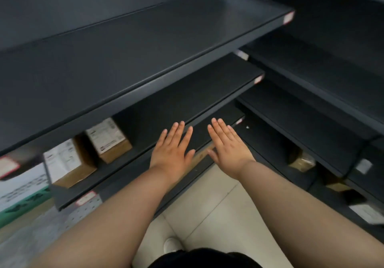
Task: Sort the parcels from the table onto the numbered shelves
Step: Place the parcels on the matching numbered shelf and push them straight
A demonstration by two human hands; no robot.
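Both my hands are stretched out flat, palms down, in front of dark grey shelves. My left hand [173, 149] and my right hand [226, 145] hold nothing, with fingers straight and spread. They hover over the front edge of the middle shelf [187, 93]. On that shelf, to the left, stand two brown cardboard parcels with white labels: one [109, 139] nearer my hands, the other [67, 162] further left. A white and green parcel [22, 186] lies at the far left. The top shelf [145, 45] is bare.
A second shelf unit on the right carries a small brown parcel [301, 160] and a white-labelled parcel [367, 212] lower down. Red-bordered number tags [288, 17] sit on the shelf edges. Beige floor tiles [218, 205] and a white shoe [171, 245] lie below.
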